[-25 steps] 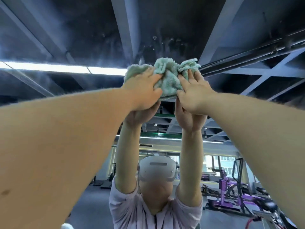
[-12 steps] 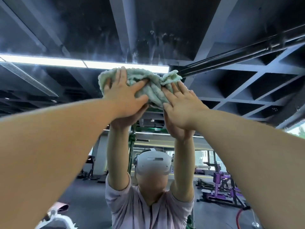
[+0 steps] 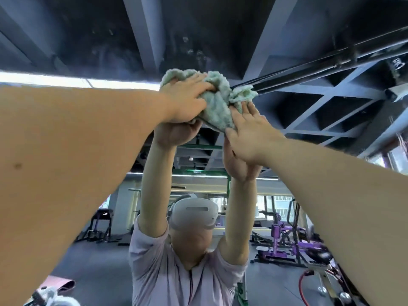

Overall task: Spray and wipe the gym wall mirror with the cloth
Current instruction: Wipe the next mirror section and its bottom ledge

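The wall mirror (image 3: 220, 29) fills the view and reflects a dark ceiling; small droplets (image 3: 189, 48) cling to it above the cloth. A crumpled pale green cloth (image 3: 215, 107) is held high against the glass. My left hand (image 3: 185, 102) lies on its left part, with fingers dug into the bunched fabric and the thumb underneath. At the cloth's lower right edge, my right hand (image 3: 249, 133) presses with straight fingers. Both arms are stretched upward.
The mirror reflects a person in a white headset (image 3: 193, 214) with raised arms. Purple gym machines (image 3: 284, 237) stand at the right and a dark bench (image 3: 99, 224) at the left. A pink mat (image 3: 61, 283) and a red cable (image 3: 302, 283) lie low.
Both hands slid the cloth to the left across the glass, then back to the right and slightly up. The left hand's fingers now bunch the fabric more.
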`<state>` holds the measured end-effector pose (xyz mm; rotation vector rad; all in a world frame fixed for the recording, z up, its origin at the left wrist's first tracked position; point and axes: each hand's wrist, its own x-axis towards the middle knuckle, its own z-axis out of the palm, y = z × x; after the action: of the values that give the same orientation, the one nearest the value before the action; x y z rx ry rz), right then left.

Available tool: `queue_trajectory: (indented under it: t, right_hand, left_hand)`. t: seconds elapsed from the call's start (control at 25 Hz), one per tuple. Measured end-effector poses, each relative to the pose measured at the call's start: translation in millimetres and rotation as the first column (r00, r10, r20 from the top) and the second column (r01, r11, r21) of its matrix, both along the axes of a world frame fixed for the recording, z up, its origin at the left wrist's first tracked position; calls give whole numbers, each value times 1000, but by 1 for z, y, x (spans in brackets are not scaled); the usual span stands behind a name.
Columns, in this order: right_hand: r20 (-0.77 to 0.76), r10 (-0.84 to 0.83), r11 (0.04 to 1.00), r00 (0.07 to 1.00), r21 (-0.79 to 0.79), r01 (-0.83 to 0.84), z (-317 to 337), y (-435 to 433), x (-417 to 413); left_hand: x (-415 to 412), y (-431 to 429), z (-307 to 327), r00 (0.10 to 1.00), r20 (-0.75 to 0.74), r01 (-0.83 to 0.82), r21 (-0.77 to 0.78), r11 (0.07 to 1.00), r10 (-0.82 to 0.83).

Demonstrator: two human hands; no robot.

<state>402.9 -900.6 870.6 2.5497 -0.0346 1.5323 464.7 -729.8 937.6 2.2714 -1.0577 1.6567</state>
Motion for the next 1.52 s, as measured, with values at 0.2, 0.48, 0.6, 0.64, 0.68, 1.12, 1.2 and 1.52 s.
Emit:
queue_trajectory:
  t: [0.2,0.48,0.6,0.64,0.68,1.12,1.2,1.52]
  right_hand:
    - [-10,10,994,1000,108,-9,-103,-28,-19]
    - [65,-43,993,997,109,35,-127,-30,-11]
    - [62,-140,982,988,140,130,-108,-19,-5]
    - [65,-146,980,987,146,135,-117,-18,-4]
    - [68,-138,982,988,139,127,-136,-17,-3]
    - [106,-130,984,986,132,115,-185,-11,6]
    - [117,-114,990,987,96,103,-219,-12,6]
    - [-12,-129,991,992,34,129,-246,-19,-8]
  left_hand:
    - [-15,-18,-129,1000,-4,8,35,999,-8]
    - [2,-19,-187,991,28,-132,7,991,132]
    - [0,-23,-162,992,-36,-128,-115,985,125]
    - [1,-25,-171,992,-31,-129,-141,981,126]
    - [2,-25,-191,993,-15,-120,-154,981,119]
    - [1,-30,-247,993,10,-115,-103,988,116]
    - [2,-33,-278,996,39,-75,-100,992,79]
    - [-2,-12,-303,984,-24,-179,6,984,179]
